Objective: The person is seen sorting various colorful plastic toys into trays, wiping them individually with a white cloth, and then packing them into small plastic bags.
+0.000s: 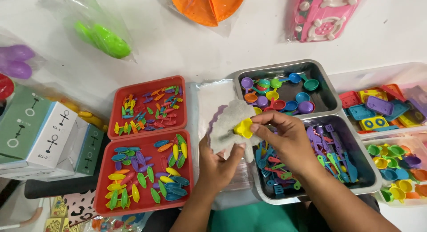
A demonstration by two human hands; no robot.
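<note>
left hand: gripping a pale grey cloth from below, fingers curled into it
right hand: pinching a small yellow flower-shaped piece between thumb and fingertips, pressing it against the cloth
piece location: sitting mid-frame, above the gap between the red trays and the steel trays
boxes: lying stacked at far left edge, white box and green boxes with small black-and-white symbols on the faces
bags: resting along the top, clear bag holding a green toy, another holding orange wedge plates, another holding a pink moulded toy; purple toy poking in at upper left
red trays: upper red tray holding tiny mixed-colour figures, lower red tray holding larger boat-shaped pieces, the two touching edge to edge
steel trays: upper steel tray holding coloured spoon-like scoops, lower steel tray holding blue, purple and green tools, right forearm crossing over its near rim
clear bins: right edge, upper clear bin holding flat rectangular moulds, lower clear bin holding small cups
open room: white tabletop showing bare between the bags and the trays; trays crowding both hands on left and right
</note>
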